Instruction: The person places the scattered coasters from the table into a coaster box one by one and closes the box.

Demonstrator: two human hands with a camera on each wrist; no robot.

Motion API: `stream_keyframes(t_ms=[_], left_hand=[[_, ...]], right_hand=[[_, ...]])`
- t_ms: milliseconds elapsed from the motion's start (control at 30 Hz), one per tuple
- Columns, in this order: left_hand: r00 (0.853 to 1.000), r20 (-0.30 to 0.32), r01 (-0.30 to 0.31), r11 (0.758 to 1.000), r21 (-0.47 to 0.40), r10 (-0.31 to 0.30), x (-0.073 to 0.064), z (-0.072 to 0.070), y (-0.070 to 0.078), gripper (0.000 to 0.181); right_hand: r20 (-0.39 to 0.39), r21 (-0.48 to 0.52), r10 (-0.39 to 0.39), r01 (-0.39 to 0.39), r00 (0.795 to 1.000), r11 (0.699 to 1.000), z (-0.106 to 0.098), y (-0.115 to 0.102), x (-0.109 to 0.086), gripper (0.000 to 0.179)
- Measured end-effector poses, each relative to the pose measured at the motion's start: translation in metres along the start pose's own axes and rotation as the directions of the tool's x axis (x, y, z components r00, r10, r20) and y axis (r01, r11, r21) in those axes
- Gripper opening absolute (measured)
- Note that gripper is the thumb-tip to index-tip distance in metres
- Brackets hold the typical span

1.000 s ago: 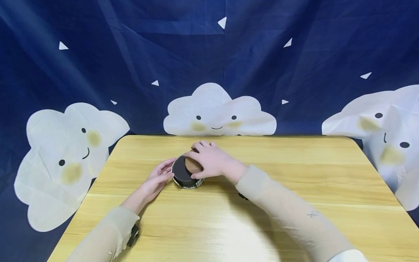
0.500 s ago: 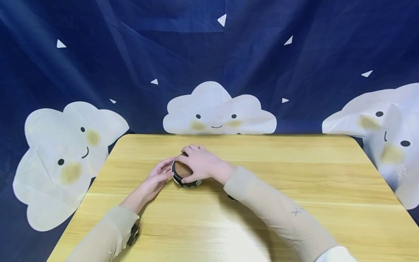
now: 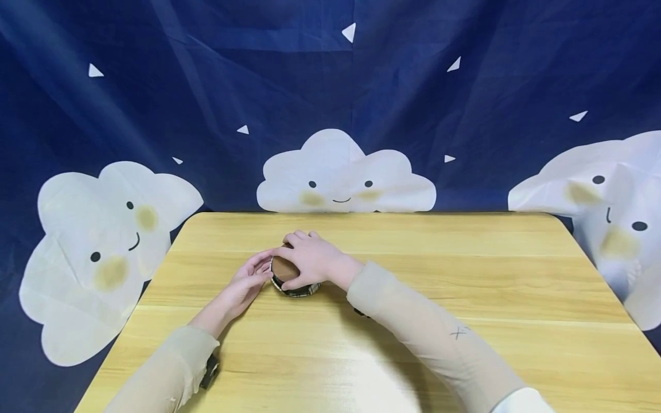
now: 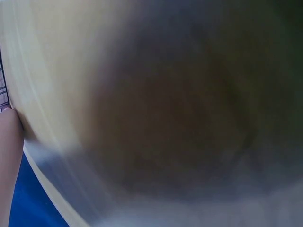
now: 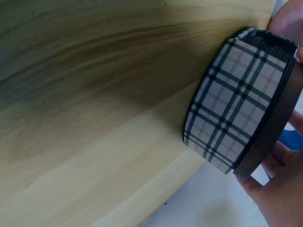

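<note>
A round plaid coaster holder [image 5: 227, 99] stands on the table, dark coasters stacked inside it. A brown round coaster [image 3: 284, 269] lies over its top; in the right wrist view its edge follows the holder's rim. My right hand [image 3: 315, 261] grips this coaster from above, thumb at the near edge and fingers at the far edge. My left hand [image 3: 251, 281] holds the holder's left side between thumb and fingers. In the left wrist view the plaid wall [image 4: 4, 90] peeks in at the left edge beside my thumb [image 4: 8, 142]; most of that view is dark blur.
The wooden table [image 3: 465, 275] extends around the holder on all sides. Behind it hangs a dark blue curtain [image 3: 403, 86] with white clouds. A small black device [image 3: 209, 371] sits under the left wrist.
My right hand has moved left with the brown coaster, bringing it over the dark coasters, which are now mostly covered. My left hand and the holder have stayed put.
</note>
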State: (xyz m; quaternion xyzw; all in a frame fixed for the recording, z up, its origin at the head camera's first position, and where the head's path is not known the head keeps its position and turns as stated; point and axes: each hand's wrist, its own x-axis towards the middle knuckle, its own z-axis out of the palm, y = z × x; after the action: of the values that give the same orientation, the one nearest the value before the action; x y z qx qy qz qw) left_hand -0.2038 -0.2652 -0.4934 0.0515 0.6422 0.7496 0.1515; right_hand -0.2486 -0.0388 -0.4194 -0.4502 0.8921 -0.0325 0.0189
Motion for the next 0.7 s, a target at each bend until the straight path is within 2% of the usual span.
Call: stream_keyframes(t_ms=[467,700], left_hand=[[0.996,0.054,-0.067,0.997,-0.025,0.069,-0.0013,-0.0016,-0.0005,0.064],[0.997,0.052,-0.052,0.999,-0.016,0.053,-0.0009,-0.0019,-0.0001,0.071]], right_hand=[[-0.027,0.0,-0.006,0.006,1.0,1.0,0.0018,-0.0047,-0.0007,0.08],[-0.012,0.006,-0.006,0.006,1.0,1.0,0.0007,-0.0079,-0.0006,0.081]])
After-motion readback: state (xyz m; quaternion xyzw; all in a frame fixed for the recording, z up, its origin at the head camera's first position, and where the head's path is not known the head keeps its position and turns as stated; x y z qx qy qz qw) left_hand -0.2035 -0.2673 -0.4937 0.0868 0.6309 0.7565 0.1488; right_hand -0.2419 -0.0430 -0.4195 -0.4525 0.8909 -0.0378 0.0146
